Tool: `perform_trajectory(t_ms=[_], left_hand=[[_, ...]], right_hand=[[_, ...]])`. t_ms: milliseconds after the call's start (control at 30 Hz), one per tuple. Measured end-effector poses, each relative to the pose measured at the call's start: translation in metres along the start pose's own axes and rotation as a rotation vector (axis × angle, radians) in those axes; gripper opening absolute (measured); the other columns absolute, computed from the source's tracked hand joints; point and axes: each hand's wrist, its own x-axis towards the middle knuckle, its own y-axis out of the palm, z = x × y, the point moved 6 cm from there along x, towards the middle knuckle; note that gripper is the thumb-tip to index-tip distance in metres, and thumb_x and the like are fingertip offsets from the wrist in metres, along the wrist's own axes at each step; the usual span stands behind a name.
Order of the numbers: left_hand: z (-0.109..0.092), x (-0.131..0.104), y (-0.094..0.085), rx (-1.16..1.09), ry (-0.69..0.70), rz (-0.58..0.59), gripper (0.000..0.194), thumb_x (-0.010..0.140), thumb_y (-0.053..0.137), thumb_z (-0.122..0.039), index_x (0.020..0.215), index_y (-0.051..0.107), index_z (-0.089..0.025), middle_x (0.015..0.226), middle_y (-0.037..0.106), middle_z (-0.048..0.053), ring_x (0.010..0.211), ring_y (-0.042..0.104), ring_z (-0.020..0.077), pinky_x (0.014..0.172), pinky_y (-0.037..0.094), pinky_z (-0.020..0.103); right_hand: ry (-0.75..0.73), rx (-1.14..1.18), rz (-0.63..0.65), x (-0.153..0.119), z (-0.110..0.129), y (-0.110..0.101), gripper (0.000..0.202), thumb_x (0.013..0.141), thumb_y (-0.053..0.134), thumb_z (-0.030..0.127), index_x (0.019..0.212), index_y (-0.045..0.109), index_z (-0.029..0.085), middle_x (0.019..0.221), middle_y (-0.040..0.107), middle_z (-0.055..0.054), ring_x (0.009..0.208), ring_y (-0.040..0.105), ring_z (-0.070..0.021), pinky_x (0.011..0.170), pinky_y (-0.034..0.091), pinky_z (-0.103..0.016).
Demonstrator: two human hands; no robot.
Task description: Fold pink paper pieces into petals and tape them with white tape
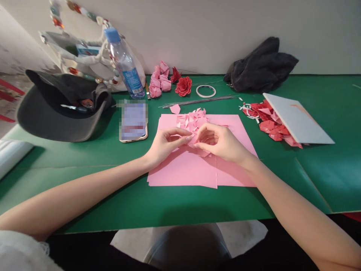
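Observation:
Both my hands meet over the pink paper sheets (183, 171) on the green table. My left hand (172, 145) pinches a small pink paper piece (193, 140) between thumb and fingertips. From the other side, the fingertips of my right hand (220, 141) close on the same piece; its exact shape is partly hidden by my fingers. Just beyond my hands lies a heap of cut pink paper pieces (191, 118), some also showing beneath them. One loose pink petal-shaped piece (175, 109) rests past the sheets, beside thin wires (203, 101).
Behind are pink paper flowers (160, 81), red paper flowers (183, 86), a tape roll (205, 91) and a black cloth (259, 69). Leftward stand a bottle (126, 67), phone (133, 122) and cap (64, 109). At right, a white board (299, 122) leans on red paper pieces (272, 128).

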Motion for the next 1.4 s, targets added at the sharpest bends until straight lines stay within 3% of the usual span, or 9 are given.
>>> perform_trajectory(t_ms=[100, 233, 533, 733, 1100, 1233, 1400], left_hand=[[0.001, 0.000, -0.001, 0.001, -0.010, -0.004, 0.022, 0.077, 0.072, -0.035, 0.086, 0.072, -0.016, 0.096, 0.071, 0.007, 0.082, 0.067, 0.0170, 0.074, 0.055, 0.027], [0.003, 0.001, -0.003, -0.006, -0.028, -0.019, 0.025, 0.076, 0.072, -0.038, 0.087, 0.072, -0.015, 0.097, 0.071, 0.008, 0.082, 0.067, 0.0175, 0.073, 0.055, 0.028], [0.001, 0.000, -0.004, 0.019, -0.036, -0.055, 0.026, 0.075, 0.073, -0.040, 0.084, 0.072, -0.015, 0.097, 0.071, 0.008, 0.077, 0.066, 0.0160, 0.068, 0.055, 0.026], [0.000, 0.000, -0.002, 0.036, -0.018, -0.036, 0.025, 0.074, 0.073, -0.039, 0.084, 0.072, -0.016, 0.095, 0.071, 0.007, 0.076, 0.065, 0.0155, 0.065, 0.054, 0.024], [0.002, 0.000, 0.000, 0.014, -0.032, 0.027, 0.030, 0.071, 0.077, -0.037, 0.091, 0.070, -0.015, 0.098, 0.070, 0.007, 0.081, 0.068, 0.0177, 0.072, 0.056, 0.028], [0.003, 0.000, 0.003, -0.035, -0.043, 0.060, 0.040, 0.065, 0.082, -0.029, 0.098, 0.066, -0.015, 0.106, 0.068, 0.008, 0.078, 0.069, 0.0170, 0.077, 0.057, 0.031], [0.001, 0.001, 0.005, -0.041, 0.009, 0.088, 0.034, 0.068, 0.079, -0.023, 0.098, 0.065, -0.015, 0.111, 0.065, 0.008, 0.073, 0.066, 0.0116, 0.074, 0.056, 0.028]], right_hand=[[-0.010, -0.027, 0.020, 0.000, 0.000, 0.001, 0.005, 0.080, 0.064, 0.024, 0.084, 0.065, 0.021, 0.087, 0.069, -0.002, 0.081, 0.067, -0.0169, 0.075, 0.055, -0.033], [-0.012, -0.041, 0.063, 0.001, -0.002, 0.003, 0.010, 0.082, 0.061, 0.022, 0.084, 0.070, 0.022, 0.095, 0.070, -0.002, 0.088, 0.068, -0.0179, 0.080, 0.054, -0.033], [-0.009, -0.112, -0.010, 0.001, -0.004, -0.001, 0.012, 0.081, 0.060, 0.020, 0.074, 0.070, 0.021, 0.078, 0.071, -0.001, 0.072, 0.067, -0.0166, 0.072, 0.053, -0.032], [0.017, 0.007, -0.030, 0.001, -0.004, 0.001, 0.009, 0.077, 0.067, 0.029, 0.078, 0.065, 0.020, 0.080, 0.071, -0.003, 0.074, 0.069, -0.0179, 0.068, 0.056, -0.033], [0.004, -0.016, -0.067, 0.002, -0.006, -0.002, 0.011, 0.075, 0.070, 0.025, 0.075, 0.060, 0.019, 0.077, 0.067, -0.001, 0.073, 0.067, -0.0161, 0.071, 0.056, -0.033], [0.032, 0.012, -0.108, 0.001, -0.006, -0.005, 0.026, 0.070, 0.075, 0.025, 0.079, 0.051, 0.021, 0.071, 0.063, 0.002, 0.066, 0.066, -0.0151, 0.061, 0.056, -0.029], [0.129, 0.167, -0.014, -0.001, -0.008, 0.001, 0.031, 0.076, 0.069, 0.025, 0.095, 0.044, 0.024, 0.066, 0.062, 0.004, 0.058, 0.068, -0.0169, 0.052, 0.057, -0.029]])
